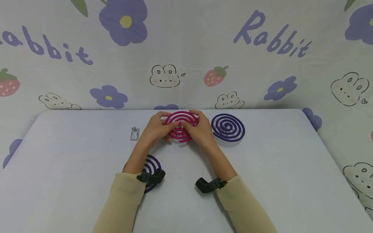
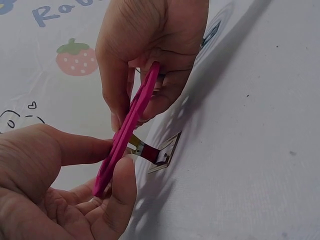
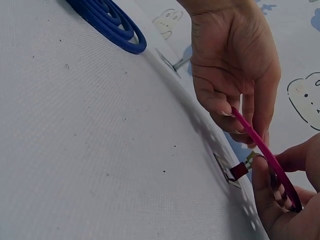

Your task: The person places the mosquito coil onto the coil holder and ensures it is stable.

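Observation:
Both hands hold a pink mosquito coil above the far part of the table. My left hand pinches its left side, with the thumb reaching across the rings toward the centre. On the opposite side, my right hand grips the rim, its thumb also at the centre. Directly beneath the coil, a small metal stand rests on the table, its bent-up strip reaching the coil's middle. In the wrist views the coil is seen nearly edge-on, tilted, and fingers hide where strip and coil meet.
A dark purple-blue coil lies right of my right hand. Another blue coil is partly covered by my left forearm. A second metal stand sits left of my left hand. A patterned cloth hangs behind the white table.

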{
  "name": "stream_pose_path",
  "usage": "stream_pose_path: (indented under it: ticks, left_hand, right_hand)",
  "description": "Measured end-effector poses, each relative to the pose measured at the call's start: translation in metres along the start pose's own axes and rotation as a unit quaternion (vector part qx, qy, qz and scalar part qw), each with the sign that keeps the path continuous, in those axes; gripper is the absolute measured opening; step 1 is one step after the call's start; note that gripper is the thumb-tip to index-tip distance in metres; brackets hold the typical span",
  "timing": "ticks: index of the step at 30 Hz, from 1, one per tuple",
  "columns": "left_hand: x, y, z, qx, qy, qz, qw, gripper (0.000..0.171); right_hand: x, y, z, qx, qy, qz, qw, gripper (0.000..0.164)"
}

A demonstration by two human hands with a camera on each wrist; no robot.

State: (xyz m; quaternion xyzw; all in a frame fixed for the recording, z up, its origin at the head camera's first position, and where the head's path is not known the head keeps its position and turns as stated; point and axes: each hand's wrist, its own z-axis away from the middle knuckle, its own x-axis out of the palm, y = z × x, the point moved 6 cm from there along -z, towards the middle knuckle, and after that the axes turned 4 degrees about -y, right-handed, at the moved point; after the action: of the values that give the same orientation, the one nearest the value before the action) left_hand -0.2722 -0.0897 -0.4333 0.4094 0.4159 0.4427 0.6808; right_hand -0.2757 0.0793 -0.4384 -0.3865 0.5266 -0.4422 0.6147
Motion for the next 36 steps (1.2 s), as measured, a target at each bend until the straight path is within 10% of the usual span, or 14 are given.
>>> stream_pose_path:
  ticks: [36]
  left_hand:
    - [-0.001,-0.0009,-0.0011,-0.013,0.006,-0.002,0.9999,0.057]
  right_hand:
    - [0.0013,0.0018,-0.003,0.01,-0.017,-0.009,1.0,0.055]
